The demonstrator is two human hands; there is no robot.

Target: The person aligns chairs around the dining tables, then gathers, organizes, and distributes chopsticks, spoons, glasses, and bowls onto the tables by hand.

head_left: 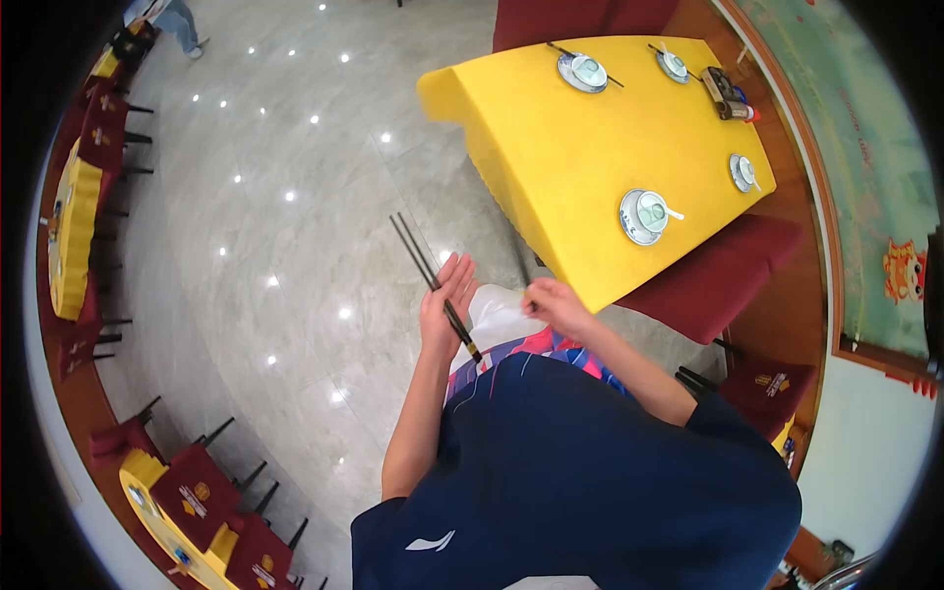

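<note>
My left hand (449, 297) is held palm up in front of my body, fingers stretched out. Black chopsticks (458, 324) lie across its palm, tips pointing up and left, with a gold band near the thick end. My right hand (557, 307) is closed beside the near corner of the yellow table (531, 147). A dark, blurred chopstick (523, 264) sticks up from its fingers; whether there is a second one I cannot tell. Closest to that hand on the table is a bowl (652, 210) with a white spoon, standing on a blue-patterned plate (634, 232).
Other bowls stand farther back, including a far bowl (588, 71) with chopsticks beside it. A portable stove (726, 95) sits by the wall. A maroon bench (718, 280) flanks the table. More tables and maroon chairs (202, 492) line the left; a person (179, 25) stands far off.
</note>
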